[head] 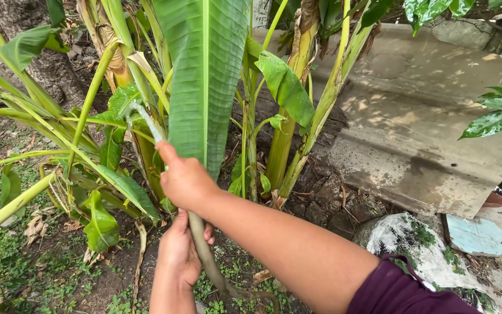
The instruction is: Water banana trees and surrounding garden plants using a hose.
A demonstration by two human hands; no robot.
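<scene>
Both hands on one long curved tool (204, 256), looks like a sickle or hooked knife on a bent wooden handle. Left hand (178, 256) clenched round the handle low, at 6 o'clock of the frame. Right hand (184, 180) wrapped round it higher, just above the left, forefinger laid along the shaft. Blade (143, 122) runs up toward 11 o'clock from the right hand, tip in among the stalks (146, 157) beside the big leaf (204, 75).

Handling, my read: handle stiff, moderately light, worn smooth so possibly slick; blade thin, keep fingers off it. Best hold is the handle, hands spread. Stalks look fleshy and soft, leaf floppy.

Concrete slab (413, 128) at 3 o'clock, tree trunk (42, 58) at 10.
</scene>
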